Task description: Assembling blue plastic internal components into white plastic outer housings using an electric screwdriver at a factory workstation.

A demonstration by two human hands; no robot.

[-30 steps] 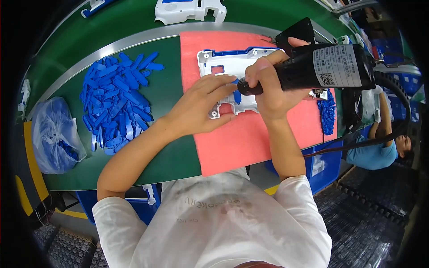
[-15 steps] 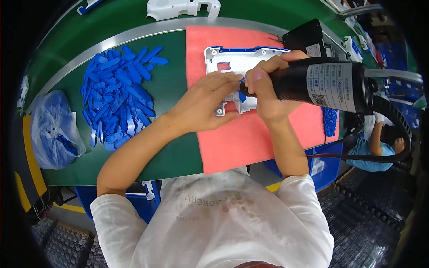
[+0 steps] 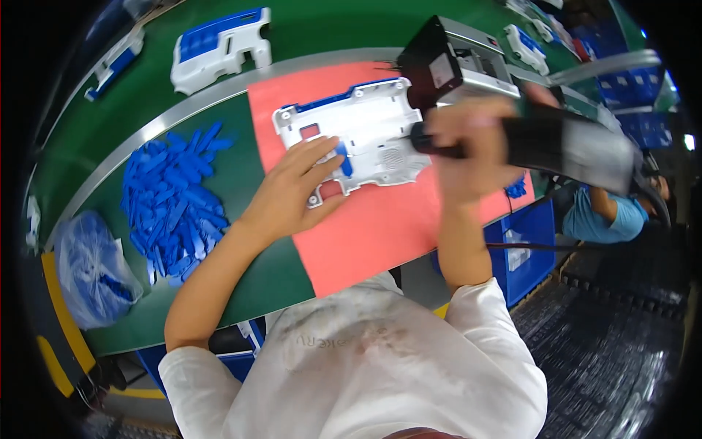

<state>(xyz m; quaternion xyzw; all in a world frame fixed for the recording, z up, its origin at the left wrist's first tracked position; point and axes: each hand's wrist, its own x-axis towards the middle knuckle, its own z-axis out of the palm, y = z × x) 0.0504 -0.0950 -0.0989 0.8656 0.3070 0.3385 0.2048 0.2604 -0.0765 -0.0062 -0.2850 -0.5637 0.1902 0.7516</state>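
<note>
A white plastic housing (image 3: 365, 124) with a blue edge lies on a salmon-red mat (image 3: 387, 219). My left hand (image 3: 292, 186) lies flat on the housing's near left corner, fingers spread, beside a small blue clip (image 3: 344, 157) set in the housing. My right hand (image 3: 475, 143), blurred, grips a black electric screwdriver (image 3: 556, 143) lying level, its tip touching the housing's right side.
A heap of blue plastic clips (image 3: 175, 197) lies on the green bench to the left, with a clear bag (image 3: 91, 267) of more beyond it. A second white and blue housing (image 3: 219, 47) sits on the belt behind. A grey box (image 3: 457, 62) stands at the mat's far edge. Another person (image 3: 603, 212) sits at right.
My right hand and the screwdriver swung from above the housing's middle out to its right side. My left hand slid to the near left corner, uncovering the housing.
</note>
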